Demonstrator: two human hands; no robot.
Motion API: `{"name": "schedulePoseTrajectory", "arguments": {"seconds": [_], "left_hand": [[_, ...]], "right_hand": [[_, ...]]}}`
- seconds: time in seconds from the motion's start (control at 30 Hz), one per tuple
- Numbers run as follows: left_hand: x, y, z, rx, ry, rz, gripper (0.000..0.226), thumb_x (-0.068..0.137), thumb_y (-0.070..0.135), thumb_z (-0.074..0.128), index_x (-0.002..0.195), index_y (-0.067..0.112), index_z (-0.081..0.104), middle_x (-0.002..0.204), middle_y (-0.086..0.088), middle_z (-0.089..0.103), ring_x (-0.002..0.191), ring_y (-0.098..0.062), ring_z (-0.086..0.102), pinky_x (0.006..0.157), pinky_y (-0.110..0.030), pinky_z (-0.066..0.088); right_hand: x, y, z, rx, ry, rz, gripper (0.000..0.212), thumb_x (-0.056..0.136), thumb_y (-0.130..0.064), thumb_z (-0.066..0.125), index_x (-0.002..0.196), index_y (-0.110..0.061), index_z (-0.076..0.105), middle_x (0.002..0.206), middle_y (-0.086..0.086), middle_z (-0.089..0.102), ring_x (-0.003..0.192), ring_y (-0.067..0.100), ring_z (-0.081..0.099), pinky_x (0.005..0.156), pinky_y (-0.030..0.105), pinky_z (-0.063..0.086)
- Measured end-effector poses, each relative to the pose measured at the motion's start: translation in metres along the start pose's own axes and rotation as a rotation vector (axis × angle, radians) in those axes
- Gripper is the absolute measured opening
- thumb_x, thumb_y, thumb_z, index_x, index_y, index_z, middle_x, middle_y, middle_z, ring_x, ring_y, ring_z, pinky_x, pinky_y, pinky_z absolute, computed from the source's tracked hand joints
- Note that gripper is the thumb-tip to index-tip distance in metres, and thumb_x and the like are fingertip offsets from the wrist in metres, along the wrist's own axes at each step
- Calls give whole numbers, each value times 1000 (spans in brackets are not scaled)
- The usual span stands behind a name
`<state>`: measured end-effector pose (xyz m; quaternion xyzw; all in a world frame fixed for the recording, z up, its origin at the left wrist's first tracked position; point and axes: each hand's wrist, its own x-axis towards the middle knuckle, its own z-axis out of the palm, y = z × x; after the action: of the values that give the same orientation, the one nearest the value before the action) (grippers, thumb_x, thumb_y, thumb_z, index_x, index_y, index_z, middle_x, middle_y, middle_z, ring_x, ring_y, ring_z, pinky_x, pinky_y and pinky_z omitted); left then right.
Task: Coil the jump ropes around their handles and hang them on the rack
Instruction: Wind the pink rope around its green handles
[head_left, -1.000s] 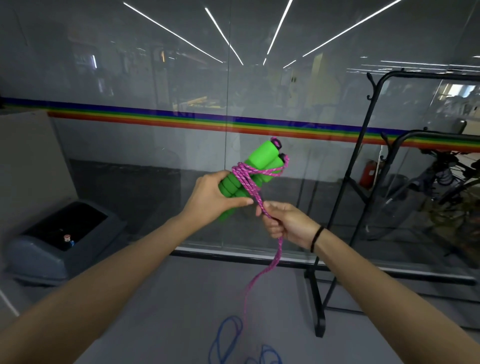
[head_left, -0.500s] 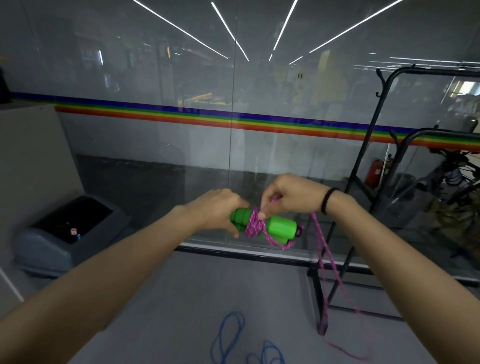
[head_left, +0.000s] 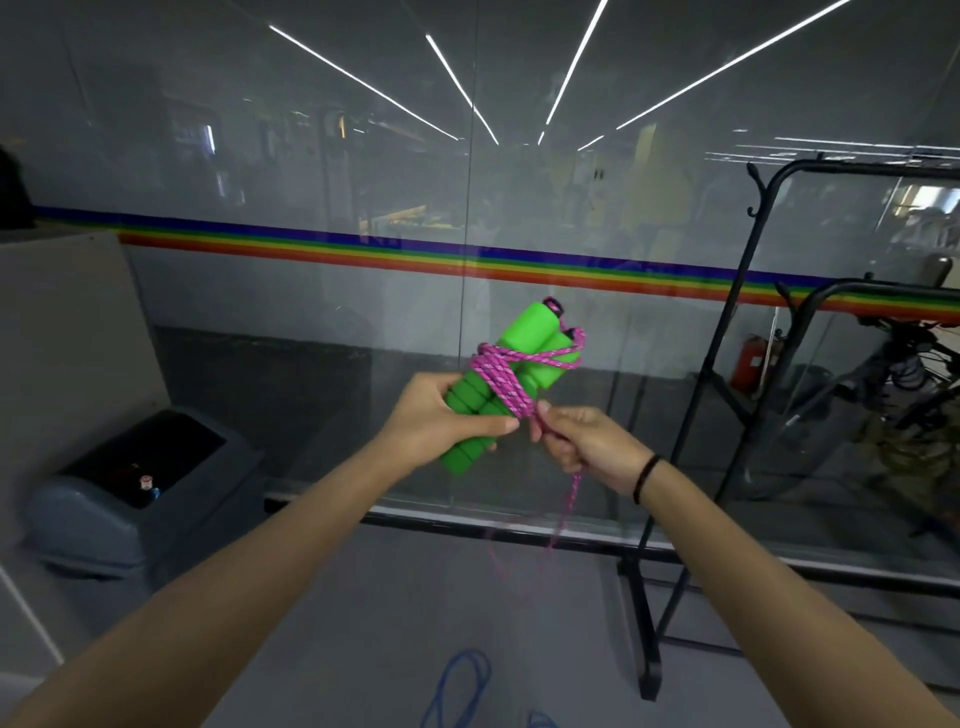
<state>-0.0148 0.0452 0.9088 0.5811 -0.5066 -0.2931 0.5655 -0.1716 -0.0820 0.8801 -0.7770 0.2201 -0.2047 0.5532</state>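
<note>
Two green foam handles (head_left: 524, 340) are held side by side, tilted up to the right, in my left hand (head_left: 434, 422). A pink rope (head_left: 501, 376) is wound several times around their middle. My right hand (head_left: 584, 444) pinches the rope just below the handles, and the loose end hangs from it toward the floor. The black metal rack (head_left: 722, 358) stands to the right, apart from both hands. A blue rope (head_left: 460, 686) lies on the floor below.
A glass wall (head_left: 311, 171) with a rainbow stripe stands straight ahead. A grey bin (head_left: 78, 519) sits on the floor at the left beside a pale cabinet. Bicycles stand behind the glass at the far right.
The handles swung from lying level and low back up to a raised tilt. My right hand came from above the handles down under them, adding rope around them.
</note>
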Motion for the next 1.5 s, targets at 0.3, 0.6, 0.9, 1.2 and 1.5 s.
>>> {"name": "schedulePoseTrajectory", "arguments": {"seconds": [0.3, 0.6, 0.9, 1.2, 1.5], "left_hand": [[9, -21, -4, 875, 122, -29, 36, 60, 44, 82, 64, 23, 54, 69, 1, 62, 74, -21, 64, 61, -25, 40], [-8, -10, 33, 1334, -416, 172, 40, 72, 39, 71, 99, 11, 64, 101, -12, 66, 94, -30, 61, 70, -32, 38], [-14, -2, 20, 553, -317, 354, 25, 59, 27, 86, 73, 18, 68, 53, 18, 59, 50, 4, 50, 53, -11, 36], [5, -15, 1, 167, 155, -31, 21, 61, 28, 85, 66, 12, 72, 66, -7, 73, 57, -14, 69, 64, -29, 58], [-4, -27, 4, 1167, -203, 17, 59, 77, 48, 67, 115, 10, 43, 114, -13, 61, 105, -33, 59, 76, -34, 42]], "right_hand": [[-22, -43, 12, -1025, -168, -51, 27, 94, -31, 45, 88, -16, 66, 69, -7, 50, 67, 9, 46, 63, 23, 34], [-18, -77, 21, -1147, -393, -186, 21, 79, -38, 66, 86, -20, 72, 80, 0, 70, 67, 5, 54, 67, 23, 42], [-17, -29, -27, 57, -108, 39, 12, 72, -9, 63, 72, -11, 74, 50, -7, 67, 45, 2, 60, 47, 13, 48], [-36, 0, -1, -505, 40, 25, 39, 96, -32, 41, 59, -21, 46, 49, -8, 42, 41, 0, 37, 48, 18, 32], [-59, -62, 26, -1590, -148, -189, 28, 95, -28, 36, 109, -14, 56, 113, 14, 63, 104, 34, 59, 81, 38, 44]]}}
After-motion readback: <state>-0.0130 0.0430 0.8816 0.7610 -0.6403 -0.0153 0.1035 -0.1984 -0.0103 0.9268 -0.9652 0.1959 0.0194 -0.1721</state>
